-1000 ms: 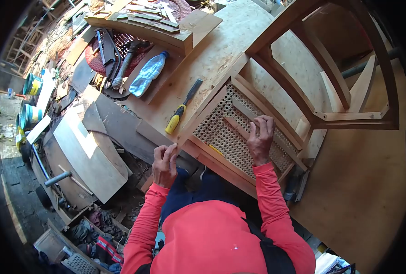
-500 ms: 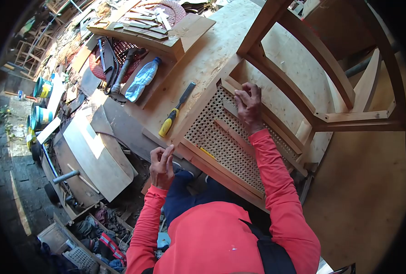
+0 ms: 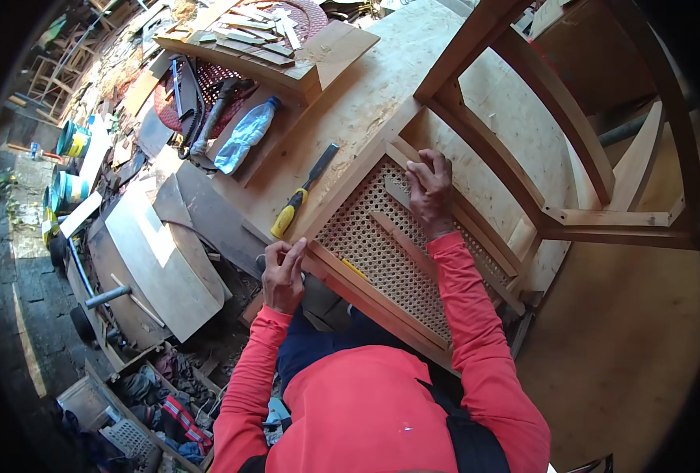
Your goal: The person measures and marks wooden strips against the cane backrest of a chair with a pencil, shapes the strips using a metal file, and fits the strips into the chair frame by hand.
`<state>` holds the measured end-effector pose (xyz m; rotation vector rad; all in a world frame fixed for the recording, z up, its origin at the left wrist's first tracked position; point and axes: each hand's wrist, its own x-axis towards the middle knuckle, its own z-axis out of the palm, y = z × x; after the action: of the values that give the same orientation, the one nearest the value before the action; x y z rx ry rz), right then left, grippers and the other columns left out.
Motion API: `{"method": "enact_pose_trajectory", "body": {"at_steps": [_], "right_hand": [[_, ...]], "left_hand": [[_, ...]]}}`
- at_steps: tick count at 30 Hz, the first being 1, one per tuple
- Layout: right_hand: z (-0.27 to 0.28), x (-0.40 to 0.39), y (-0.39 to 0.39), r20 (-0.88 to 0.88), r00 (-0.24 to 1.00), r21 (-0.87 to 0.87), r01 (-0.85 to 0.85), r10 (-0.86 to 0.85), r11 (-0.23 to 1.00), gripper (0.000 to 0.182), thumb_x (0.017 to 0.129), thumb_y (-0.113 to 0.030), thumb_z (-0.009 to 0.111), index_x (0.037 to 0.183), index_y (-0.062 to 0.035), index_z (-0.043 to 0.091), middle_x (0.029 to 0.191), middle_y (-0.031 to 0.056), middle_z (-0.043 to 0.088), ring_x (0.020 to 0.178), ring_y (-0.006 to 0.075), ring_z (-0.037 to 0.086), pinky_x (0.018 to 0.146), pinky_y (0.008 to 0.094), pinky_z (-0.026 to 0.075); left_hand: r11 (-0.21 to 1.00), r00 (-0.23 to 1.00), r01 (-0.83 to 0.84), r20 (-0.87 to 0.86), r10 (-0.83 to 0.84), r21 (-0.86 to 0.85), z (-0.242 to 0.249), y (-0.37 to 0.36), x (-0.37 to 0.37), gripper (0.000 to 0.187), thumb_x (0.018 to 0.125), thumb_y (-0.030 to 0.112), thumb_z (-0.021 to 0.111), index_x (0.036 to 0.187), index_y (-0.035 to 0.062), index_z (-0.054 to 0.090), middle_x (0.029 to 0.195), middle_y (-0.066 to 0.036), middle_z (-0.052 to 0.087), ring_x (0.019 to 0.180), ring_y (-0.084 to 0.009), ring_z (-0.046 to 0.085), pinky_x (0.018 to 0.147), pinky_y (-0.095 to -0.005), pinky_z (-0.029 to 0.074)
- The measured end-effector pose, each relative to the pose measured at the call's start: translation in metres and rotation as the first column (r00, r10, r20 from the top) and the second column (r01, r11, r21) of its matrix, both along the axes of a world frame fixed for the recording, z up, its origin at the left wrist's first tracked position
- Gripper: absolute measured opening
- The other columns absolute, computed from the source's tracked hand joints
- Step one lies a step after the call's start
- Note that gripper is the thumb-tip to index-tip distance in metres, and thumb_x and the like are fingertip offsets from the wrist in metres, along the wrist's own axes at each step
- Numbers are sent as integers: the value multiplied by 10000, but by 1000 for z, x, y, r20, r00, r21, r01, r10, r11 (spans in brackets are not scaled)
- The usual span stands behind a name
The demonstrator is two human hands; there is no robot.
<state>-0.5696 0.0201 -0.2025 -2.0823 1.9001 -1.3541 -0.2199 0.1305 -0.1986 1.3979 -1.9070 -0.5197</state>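
Note:
A wooden chair frame [image 3: 342, 185] lies on the workbench, with a woven cane panel [image 3: 363, 206] set in its seat opening. My right hand [image 3: 431, 191] is over the panel's far side with its fingers bent together, beside an inner wooden strip [image 3: 476, 217]; whatever they pinch is hidden. At the near left corner of the frame, my left hand [image 3: 284, 276] has thumb and fingers pressed together; anything in them is too small to name. Loose wood strips [image 3: 401, 243] and a yellow pencil [image 3: 354, 268] lie on the cane. A yellow-handled chisel [image 3: 291, 211] rests left of the frame.
A plastic bottle [image 3: 247, 134] and a hammer [image 3: 212, 118] lie beyond the chisel, near a wooden block [image 3: 310, 83]. The chair's curved back [image 3: 555, 102] rises at the right. Boards [image 3: 161, 244] and paint buckets [image 3: 70, 189] stand on the left.
My left hand has shifted slightly up to the frame's corner. My right hand stays at nearly the same spot over the cane panel. The whole view has moved slightly.

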Motion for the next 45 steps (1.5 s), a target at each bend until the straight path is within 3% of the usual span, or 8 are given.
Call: {"method": "enact_pose_trajectory", "body": {"at_steps": [16,21,28,29,32,35,38,45], "right_hand": [[3,2,1,19,1000,26,6,-6,1000,224,863,-24,819,1077,-54,760,1249,125,639,1152,346,625,992,459,536],[24,9,4,-65,996,-43,56,-59,998,304,856,7,816,1146,-31,731,1254,145,616,1156,344,609,980,467,536],[53,0,45,27,994,-25,105,-104,994,312,854,63,794,1144,-16,709,1150,141,602,1097,333,604,944,466,519],[55,-4,51,0,995,-59,97,-97,994,289,856,70,789,1120,-15,710,1100,130,604,1052,323,620,913,456,522],[45,-13,78,66,998,95,18,-25,995,269,859,74,789,1100,-15,710,1071,128,607,1010,320,631,883,445,530],[42,-2,107,-55,998,92,4,2,996,250,866,78,785,1088,-12,712,1046,129,610,967,315,643,834,432,541],[40,1,118,-54,998,89,36,-31,995,241,874,81,780,1086,-10,713,1046,135,610,953,317,652,803,432,546],[40,60,110,129,956,108,-279,265,954,189,888,68,764,1047,-20,711,1001,134,614,845,318,666,745,436,545]], "left_hand": [[997,997,37,72,-42,75,0,-4,3,638,872,-141,694,1431,167,717,1132,-130,562,861,-291,693,738,-397,593],[997,997,37,63,-41,68,0,-5,3,631,874,-138,705,1429,164,717,1133,-128,559,858,-287,692,717,-406,582],[998,998,18,64,-22,64,1,-4,3,559,955,-102,691,1428,195,726,1132,-132,574,876,-266,712,763,-371,588],[996,999,15,44,-19,85,-1,-3,4,566,953,-103,693,1428,203,728,1140,-129,578,889,-267,719,771,-371,590],[998,1000,17,19,-19,68,-6,-4,4,578,918,-96,709,1425,179,723,1126,-129,568,847,-277,689,711,-402,581],[998,999,30,42,-32,46,-4,-5,4,567,921,-93,707,1419,177,725,1124,-126,569,841,-274,686,705,-400,581],[999,999,34,27,-35,42,-6,-6,2,560,918,-93,710,1411,171,728,1121,-125,568,839,-274,685,704,-401,579],[998,1000,9,-5,-9,70,1,-6,4,550,910,-88,729,1388,185,738,1101,-114,582,845,-276,692,704,-405,571]]}}
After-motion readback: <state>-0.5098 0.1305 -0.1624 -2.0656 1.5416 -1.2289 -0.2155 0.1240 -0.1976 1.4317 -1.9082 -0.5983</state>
